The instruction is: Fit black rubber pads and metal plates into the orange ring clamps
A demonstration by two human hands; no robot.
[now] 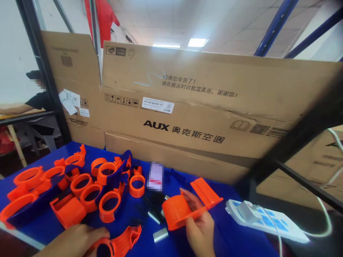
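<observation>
Orange ring bracket point(177, 210): in the right hand, right of centre, apparently raised off the blue tabletop point(225, 225); ring end to the left, flat arm to the right.
Long axis: left to right across the view, climbing a little at the flat arm's end.
Right hand point(199, 225): grasping this bracket from its near right side, thumb in front, fingers reaching behind the ring; it is the nearer hand to the piece.
Left hand point(77, 239): fingers curled over the ring of a second bracket point(125, 241), apparently grasping it; the lower picture edge cuts off part of the grip.
Second bracket's lie: ring at lower left, arm slanting up and rightward, its tip pointing toward the raised ring; the two pieces are apart.
Gap between brackets: a silver block point(160, 235) lies flat there, nearer the raised ring; a silver strip point(153, 217) lies just beyond.
Bracket cluster point(109, 207): many similar orange rings ahead of the left hand, well left of the right one.
Pale card point(155, 176): beyond the silver pieces, its print unreadable.
Power strip point(288, 225): right of the right hand, a plug point(248, 211) seated in it.
AUX carton panel point(184, 117): upright behind everything on the table.
</observation>
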